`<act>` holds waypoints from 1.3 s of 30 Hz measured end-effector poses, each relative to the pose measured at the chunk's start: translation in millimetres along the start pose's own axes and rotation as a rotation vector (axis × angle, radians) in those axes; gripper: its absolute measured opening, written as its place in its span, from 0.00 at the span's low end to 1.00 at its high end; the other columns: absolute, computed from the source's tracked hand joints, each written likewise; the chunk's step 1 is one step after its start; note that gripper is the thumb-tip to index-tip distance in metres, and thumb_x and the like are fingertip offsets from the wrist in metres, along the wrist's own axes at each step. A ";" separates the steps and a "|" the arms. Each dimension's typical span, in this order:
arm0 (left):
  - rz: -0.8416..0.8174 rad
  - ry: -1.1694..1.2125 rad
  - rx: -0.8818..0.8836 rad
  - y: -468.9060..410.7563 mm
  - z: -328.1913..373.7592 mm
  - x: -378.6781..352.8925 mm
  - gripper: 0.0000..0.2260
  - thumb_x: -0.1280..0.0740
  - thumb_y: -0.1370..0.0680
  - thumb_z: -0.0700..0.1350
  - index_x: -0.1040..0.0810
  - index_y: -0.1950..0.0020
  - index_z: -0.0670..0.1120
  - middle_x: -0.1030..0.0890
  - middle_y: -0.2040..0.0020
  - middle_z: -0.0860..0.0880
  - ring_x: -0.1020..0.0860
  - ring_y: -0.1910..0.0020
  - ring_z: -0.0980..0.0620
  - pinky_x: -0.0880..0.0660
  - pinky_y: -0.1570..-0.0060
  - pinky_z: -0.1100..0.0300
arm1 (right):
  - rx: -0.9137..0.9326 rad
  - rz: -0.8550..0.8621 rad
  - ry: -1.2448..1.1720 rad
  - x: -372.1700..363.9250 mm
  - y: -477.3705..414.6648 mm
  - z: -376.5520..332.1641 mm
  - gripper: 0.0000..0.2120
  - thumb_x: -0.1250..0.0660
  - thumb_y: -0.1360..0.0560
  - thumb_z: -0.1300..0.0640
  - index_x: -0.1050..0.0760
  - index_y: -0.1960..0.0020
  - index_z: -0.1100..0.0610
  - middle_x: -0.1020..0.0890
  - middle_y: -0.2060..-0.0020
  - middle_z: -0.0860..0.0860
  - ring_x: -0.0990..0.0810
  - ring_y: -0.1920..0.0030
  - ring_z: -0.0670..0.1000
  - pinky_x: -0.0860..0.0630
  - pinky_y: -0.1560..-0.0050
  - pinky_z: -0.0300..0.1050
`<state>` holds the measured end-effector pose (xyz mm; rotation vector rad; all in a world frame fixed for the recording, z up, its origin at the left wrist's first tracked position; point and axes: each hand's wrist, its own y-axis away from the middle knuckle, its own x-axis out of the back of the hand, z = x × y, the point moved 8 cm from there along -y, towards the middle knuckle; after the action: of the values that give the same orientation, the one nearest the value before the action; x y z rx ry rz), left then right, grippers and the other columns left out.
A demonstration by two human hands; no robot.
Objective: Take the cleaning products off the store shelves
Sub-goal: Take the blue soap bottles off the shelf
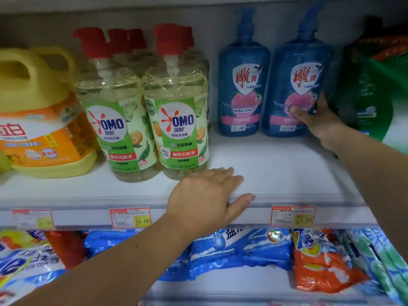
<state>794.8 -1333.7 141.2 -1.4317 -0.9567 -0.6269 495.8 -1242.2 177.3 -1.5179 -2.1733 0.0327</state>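
Both hands are up at the shelf, well apart. The right hand [315, 120] grips the right blue translucent plastic pump bottle [295, 69] low on its body, thumb across the pink label, fingers round its right side. The bottle stands upright at the back of the white upper shelf [276, 168], centre-right of frame. The left hand [207, 199] lies flat, palm down and fingers straight, on the shelf's front edge at frame centre, thumb over the lip, holding nothing.

A second blue pump bottle [244, 85] stands just left of the gripped one, untouched. Fill level in both cannot be told. Left of centre are two clear plastic OMO bottles with red pump caps [178, 120], pale yellow-green liquid up to the shoulders, and more red caps show behind them. At far left is a yellow plastic handled jug with orange label [37, 107], opaque.

A dark green container [371, 91], blurred, sits at the right edge, tight beside the gripped bottle where the fingers wrap. Bare shelf lies in front of the blue bottles.

Red-and-yellow price tags [130, 217] line the shelf rail. On the lower shelf lie blue plastic detergent bags [254, 250], an orange detergent bag [318, 266] and green-and-white bags [384, 261] at lower right. The left forearm crosses over the blue bags.
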 end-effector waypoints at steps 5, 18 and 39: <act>-0.005 0.015 -0.001 0.6 0.0 -1.8 0.24 0.46 0.21 0.63 0.16 0.42 0.53 0.16 0.42 0.51 0.18 0.44 0.53 0.18 0.54 0.56 | -0.094 0.126 0.073 -0.2 9.7 0.9 0.36 0.28 0.25 0.48 0.39 0.23 0.54 0.30 0.28 0.56 0.30 0.31 0.57 0.32 0.34 0.45; 0.002 -0.014 -0.024 1.1 0.5 -3.0 0.24 0.46 0.21 0.64 0.16 0.43 0.53 0.16 0.42 0.51 0.17 0.44 0.53 0.18 0.52 0.56 | 0.070 -0.152 -0.018 -95.7 42.0 -67.6 0.37 0.27 0.26 0.56 0.42 0.23 0.52 0.28 0.31 0.48 0.27 0.35 0.48 0.29 0.40 0.43; 0.044 -0.042 -0.022 1.4 -0.9 -3.5 0.25 0.47 0.21 0.65 0.16 0.43 0.54 0.16 0.43 0.53 0.17 0.44 0.55 0.20 0.52 0.58 | 0.084 -0.085 -0.034 -95.5 43.6 -72.5 0.62 0.19 0.54 0.35 0.40 0.26 0.47 0.26 0.34 0.47 0.25 0.34 0.52 0.23 0.36 0.57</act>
<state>794.4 -1335.1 137.6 -1.4865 -0.9511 -0.5787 588.4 -1328.5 193.0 -1.3869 -2.2322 0.1200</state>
